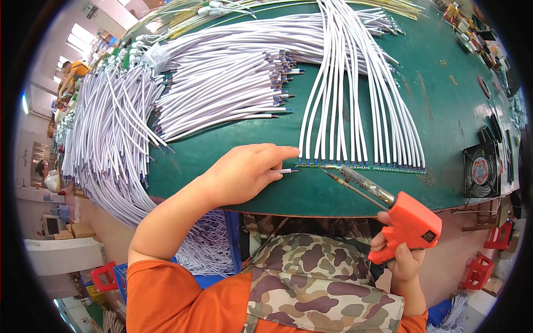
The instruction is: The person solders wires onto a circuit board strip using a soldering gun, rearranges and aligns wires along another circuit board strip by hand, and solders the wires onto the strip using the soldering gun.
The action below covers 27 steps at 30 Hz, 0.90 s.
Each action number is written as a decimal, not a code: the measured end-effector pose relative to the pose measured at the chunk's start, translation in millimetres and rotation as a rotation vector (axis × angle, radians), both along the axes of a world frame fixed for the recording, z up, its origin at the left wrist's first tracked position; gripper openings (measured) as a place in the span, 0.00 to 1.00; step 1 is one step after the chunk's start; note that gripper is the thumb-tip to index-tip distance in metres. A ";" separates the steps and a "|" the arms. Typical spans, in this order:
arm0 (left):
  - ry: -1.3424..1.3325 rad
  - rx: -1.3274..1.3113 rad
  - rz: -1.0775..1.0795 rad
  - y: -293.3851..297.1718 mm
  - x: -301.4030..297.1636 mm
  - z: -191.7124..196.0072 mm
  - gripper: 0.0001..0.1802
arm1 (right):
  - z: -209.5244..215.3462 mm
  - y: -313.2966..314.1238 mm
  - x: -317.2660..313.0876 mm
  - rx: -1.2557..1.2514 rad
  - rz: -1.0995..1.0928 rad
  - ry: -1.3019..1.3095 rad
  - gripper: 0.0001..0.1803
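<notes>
A narrow green circuit board strip [408,170] lies along the near side of the table, with a row of white cables [338,119] fanning away from it. My left hand [244,173] is closed on a short white cable [286,171] whose dark-tipped end points at the strip's left end. Its index finger stretches out to the leftmost attached cable. My right hand [404,260] grips a red-orange soldering gun [413,225] by its handle. The gun's metal tip [328,167] is at the strip, left of its middle; whether it touches is too small to tell.
Bundles of cut white cables [222,91] lie on the green table [438,133], with a heap [111,127] hanging over its left edge. A black fan [481,171] stands at the right. A blue crate [235,236] of cables is below the near edge. Red stools [477,271] stand on the floor.
</notes>
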<state>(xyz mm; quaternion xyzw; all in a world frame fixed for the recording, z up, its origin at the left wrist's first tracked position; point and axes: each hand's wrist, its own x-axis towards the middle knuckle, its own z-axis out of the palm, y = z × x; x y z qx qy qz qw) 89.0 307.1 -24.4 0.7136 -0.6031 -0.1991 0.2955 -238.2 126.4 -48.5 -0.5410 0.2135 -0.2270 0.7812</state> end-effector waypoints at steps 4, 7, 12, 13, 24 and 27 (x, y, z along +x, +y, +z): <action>-0.412 -0.234 -0.073 5.9 -1.8 -14.3 0.17 | -0.7 2.7 0.9 -0.032 0.073 -0.001 0.30; -0.455 -0.343 -0.046 4.3 -3.9 -23.1 0.15 | -3.3 2.2 2.2 -0.243 0.158 0.046 0.27; -0.476 -0.362 -0.021 3.3 -5.7 -32.7 0.15 | -15.9 3.9 9.8 -0.613 0.118 0.150 0.10; -0.483 -0.358 -0.021 3.5 -5.8 -32.9 0.15 | -19.3 1.2 11.3 -0.615 0.121 0.154 0.10; -0.465 -0.332 -0.039 3.3 -2.5 -35.5 0.17 | -47.0 3.7 29.1 -0.971 0.051 0.007 0.14; -0.458 -0.338 -0.041 5.9 -2.2 -35.0 0.17 | -46.9 4.8 29.9 -1.016 0.060 0.008 0.12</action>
